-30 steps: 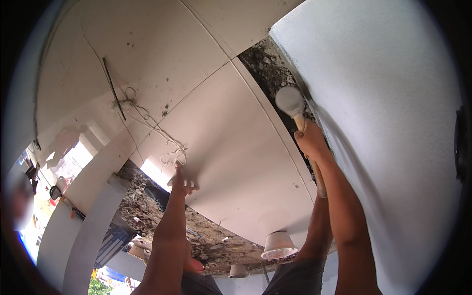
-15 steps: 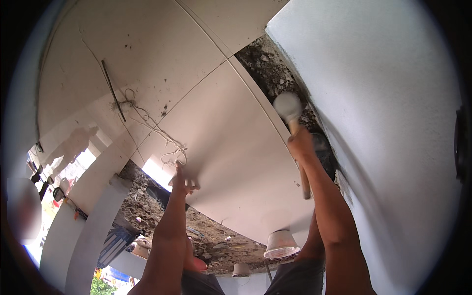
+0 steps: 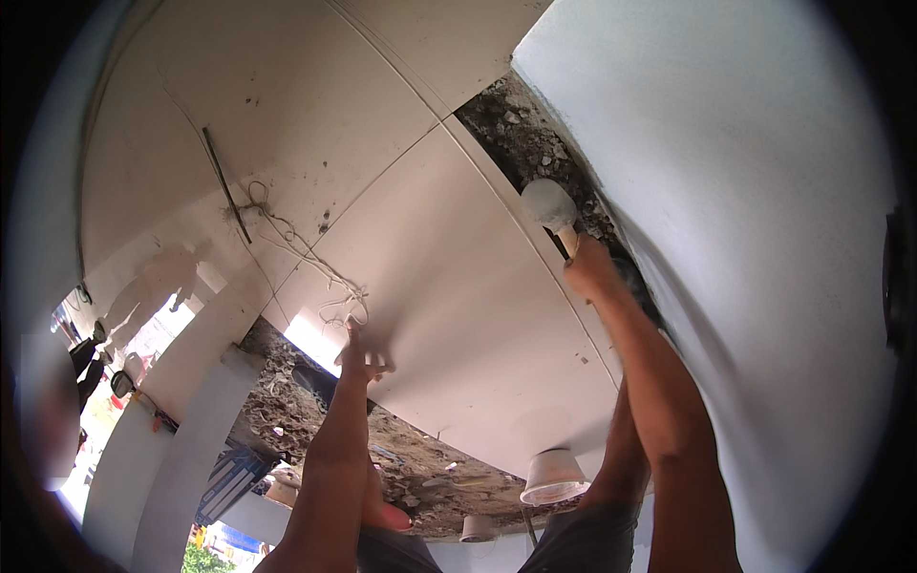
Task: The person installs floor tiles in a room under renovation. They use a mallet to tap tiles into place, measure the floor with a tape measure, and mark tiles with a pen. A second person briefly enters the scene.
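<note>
My right hand point(image 3: 590, 269) is closed round the wooden handle of a mallet point(image 3: 549, 202). Its pale round head is over the right edge of a large beige floor tile point(image 3: 458, 286), beside a strip of bare rubble point(image 3: 516, 119). I cannot tell whether the head touches the tile. My left hand point(image 3: 361, 358) has its fingers spread, low over or on the tile near its left edge. Tangled pale string point(image 3: 330, 274) lies by those fingertips, and a taut line point(image 3: 420, 91) runs along the tile's right side.
A white wall point(image 3: 745, 172) rises close on the right. Near my legs a white bucket point(image 3: 554, 475) sits at the tile's near edge. Broken rubble ground point(image 3: 430, 477) borders the tile there. A thin dark rod point(image 3: 225, 183) lies on the tiles. At far left is another person point(image 3: 53, 411).
The mallet head has shifted slightly left, and its handle's lower end has swung out of sight behind my right hand. My left hand stays in place on the tile. The view has moved slightly.
</note>
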The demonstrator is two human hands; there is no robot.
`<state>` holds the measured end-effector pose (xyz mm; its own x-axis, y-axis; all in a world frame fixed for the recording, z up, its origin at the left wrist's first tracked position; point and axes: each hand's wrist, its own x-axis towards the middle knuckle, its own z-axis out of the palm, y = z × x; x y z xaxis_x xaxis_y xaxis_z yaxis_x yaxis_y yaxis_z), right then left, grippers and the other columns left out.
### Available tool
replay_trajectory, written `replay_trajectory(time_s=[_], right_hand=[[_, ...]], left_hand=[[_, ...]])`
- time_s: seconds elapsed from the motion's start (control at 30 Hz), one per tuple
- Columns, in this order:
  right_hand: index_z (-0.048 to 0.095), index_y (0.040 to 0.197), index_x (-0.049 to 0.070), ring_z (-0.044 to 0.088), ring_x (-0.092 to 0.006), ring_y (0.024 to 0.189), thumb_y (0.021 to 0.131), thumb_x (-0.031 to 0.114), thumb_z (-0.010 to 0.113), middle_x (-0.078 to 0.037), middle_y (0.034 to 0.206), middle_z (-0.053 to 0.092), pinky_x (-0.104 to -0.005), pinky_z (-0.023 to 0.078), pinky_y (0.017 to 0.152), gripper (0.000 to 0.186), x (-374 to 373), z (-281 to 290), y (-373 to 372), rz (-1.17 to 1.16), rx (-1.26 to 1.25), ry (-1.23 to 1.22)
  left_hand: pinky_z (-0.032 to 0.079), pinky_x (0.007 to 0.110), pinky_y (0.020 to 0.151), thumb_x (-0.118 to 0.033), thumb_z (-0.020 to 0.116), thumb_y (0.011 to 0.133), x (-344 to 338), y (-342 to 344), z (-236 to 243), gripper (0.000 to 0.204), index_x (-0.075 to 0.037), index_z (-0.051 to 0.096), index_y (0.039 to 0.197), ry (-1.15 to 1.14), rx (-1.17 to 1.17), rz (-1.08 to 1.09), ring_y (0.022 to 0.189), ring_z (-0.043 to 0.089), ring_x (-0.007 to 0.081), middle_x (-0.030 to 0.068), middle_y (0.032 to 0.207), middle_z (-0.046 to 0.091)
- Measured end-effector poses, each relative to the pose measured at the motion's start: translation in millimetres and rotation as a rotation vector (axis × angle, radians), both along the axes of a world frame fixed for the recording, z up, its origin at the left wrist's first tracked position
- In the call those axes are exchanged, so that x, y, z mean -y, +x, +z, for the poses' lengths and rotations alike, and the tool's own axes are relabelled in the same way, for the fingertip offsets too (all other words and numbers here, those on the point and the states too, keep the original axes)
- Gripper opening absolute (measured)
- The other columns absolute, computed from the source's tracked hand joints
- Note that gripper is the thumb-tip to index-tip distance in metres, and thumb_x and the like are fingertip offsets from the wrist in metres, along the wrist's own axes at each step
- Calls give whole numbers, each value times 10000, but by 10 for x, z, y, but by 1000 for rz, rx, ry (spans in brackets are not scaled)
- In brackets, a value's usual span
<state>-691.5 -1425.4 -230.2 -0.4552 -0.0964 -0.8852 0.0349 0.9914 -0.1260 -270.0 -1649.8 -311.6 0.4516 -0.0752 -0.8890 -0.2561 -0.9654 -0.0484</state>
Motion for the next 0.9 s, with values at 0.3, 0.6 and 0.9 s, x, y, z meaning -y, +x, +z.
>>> replay_trajectory(time_s=[0.3,0.6,0.9], right_hand=[[507,1086,-115,660,-336,592,805,28,539,-250,863,651,-418,503,429,317,152,112,-131,-4,120,113],[501,954,-72,529,-274,391,772,-23,496,-164,553,513,-408,391,321,188,352,3,-251,193,87,286],[457,717,21,431,-206,375,753,-15,527,-86,523,434,-432,374,364,86,265,-228,-306,-3,120,376]], left_hand=[[316,771,907,-762,560,736,-20,-107,90,1110,-169,14,1499,116,-76,-39,1326,251,475,132,1526,166],[338,447,1053,-581,631,791,374,192,419,901,90,392,1343,-361,413,-958,1286,374,375,290,1339,401],[107,502,1156,-491,508,904,1133,506,272,810,-42,183,1494,-532,343,-1026,1444,89,373,151,1573,111]])
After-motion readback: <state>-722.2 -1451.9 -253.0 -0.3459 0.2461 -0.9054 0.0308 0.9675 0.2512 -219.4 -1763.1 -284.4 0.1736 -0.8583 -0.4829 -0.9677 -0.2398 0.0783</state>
